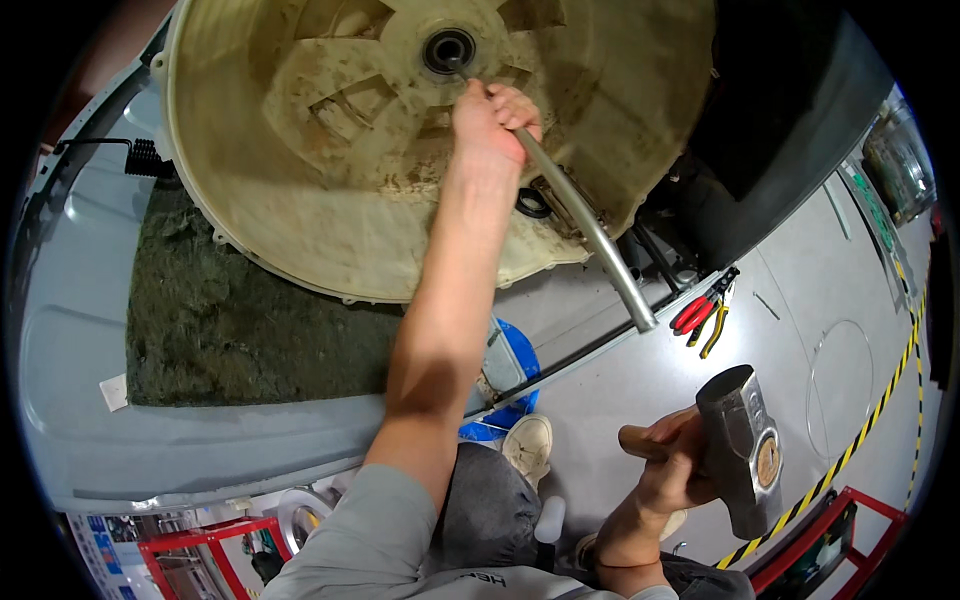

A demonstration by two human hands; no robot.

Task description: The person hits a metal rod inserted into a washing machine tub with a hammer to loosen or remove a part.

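Observation:
A wide yellowed plastic tub point(330, 245), stained brown inside, lies before me with a round bearing point(448, 50) at its hub. My left hand point(492, 118) is wrapped around a long metal bar point(592, 228). The bar slants from the bearing out past the tub's rim, its far tip at the bearing's centre; whether it touches there I cannot tell. Low on the right, my right hand point(672, 465) grips a heavy hammer point(735, 445) close to its steel head. The stub of the wooden handle sticks out behind that hand, and the head is apart from the bar.
Red-handled pliers point(692, 315) and a yellow-handled tool point(716, 332) lie on the floor at the right. A dark mat point(250, 310) covers part of the grey panel point(75, 350). A black ring point(533, 203) rests inside the tub. Red frames point(215, 538) stand at the bottom.

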